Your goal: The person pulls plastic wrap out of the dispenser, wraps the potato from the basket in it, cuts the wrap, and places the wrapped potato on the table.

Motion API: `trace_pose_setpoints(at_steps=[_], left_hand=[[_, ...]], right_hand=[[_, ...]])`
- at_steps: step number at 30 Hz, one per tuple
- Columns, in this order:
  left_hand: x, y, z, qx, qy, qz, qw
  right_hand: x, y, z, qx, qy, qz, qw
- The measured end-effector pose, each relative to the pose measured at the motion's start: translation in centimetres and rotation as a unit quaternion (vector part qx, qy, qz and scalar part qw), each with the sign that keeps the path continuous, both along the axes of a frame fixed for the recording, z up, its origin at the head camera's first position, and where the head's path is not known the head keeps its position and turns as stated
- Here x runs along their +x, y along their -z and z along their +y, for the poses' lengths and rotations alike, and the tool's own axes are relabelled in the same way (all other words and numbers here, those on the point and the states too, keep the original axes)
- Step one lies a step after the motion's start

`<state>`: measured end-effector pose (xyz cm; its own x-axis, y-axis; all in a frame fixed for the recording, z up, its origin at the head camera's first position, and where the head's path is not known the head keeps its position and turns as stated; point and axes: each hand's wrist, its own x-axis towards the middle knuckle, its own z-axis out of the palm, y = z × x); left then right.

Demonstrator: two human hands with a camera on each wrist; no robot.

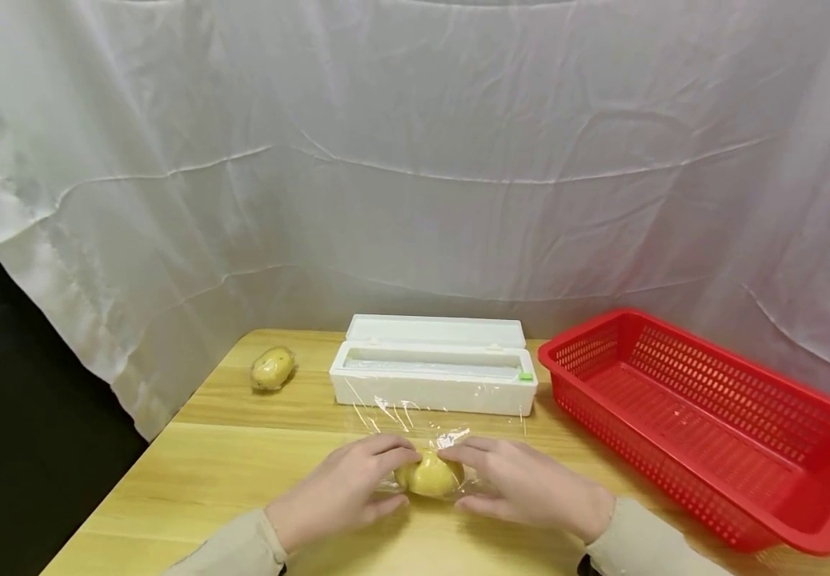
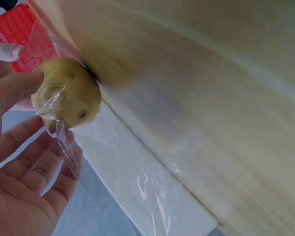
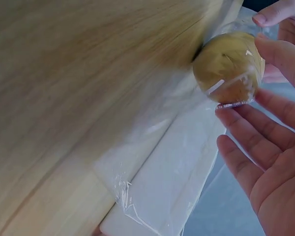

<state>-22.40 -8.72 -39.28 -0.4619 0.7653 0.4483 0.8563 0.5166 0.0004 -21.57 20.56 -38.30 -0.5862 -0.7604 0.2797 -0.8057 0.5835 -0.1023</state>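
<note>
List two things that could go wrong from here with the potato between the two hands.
The rounded potato sits between the left hand and the right hand, so it might slip and roll.

The clear film is creased and stretches from the potato to the white box, so it might cling to itself and wrap unevenly.

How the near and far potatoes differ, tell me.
The near potato is between left hand and right hand; the far potato lies untouched on the table. Clear film spreads from the near potato toward the white box; no such sheet spreads from the far one. Both are yellow.
</note>
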Motion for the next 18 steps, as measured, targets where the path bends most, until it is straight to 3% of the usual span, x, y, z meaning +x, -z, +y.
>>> trace_pose_setpoints(at_steps=[9, 18], left_hand=[[-1.1, 0.3, 0.2, 0.017, -0.027, -0.073, 0.9969], [-2.9, 0.5, 0.4, 0.026, -0.052, -0.149, 0.9871]], right_hand=[[-0.6, 0.0, -0.5, -0.01, 0.031, -0.018, 0.999], [-2.6, 0.2, -1.1, -0.044, 0.041, -0.07, 0.996]])
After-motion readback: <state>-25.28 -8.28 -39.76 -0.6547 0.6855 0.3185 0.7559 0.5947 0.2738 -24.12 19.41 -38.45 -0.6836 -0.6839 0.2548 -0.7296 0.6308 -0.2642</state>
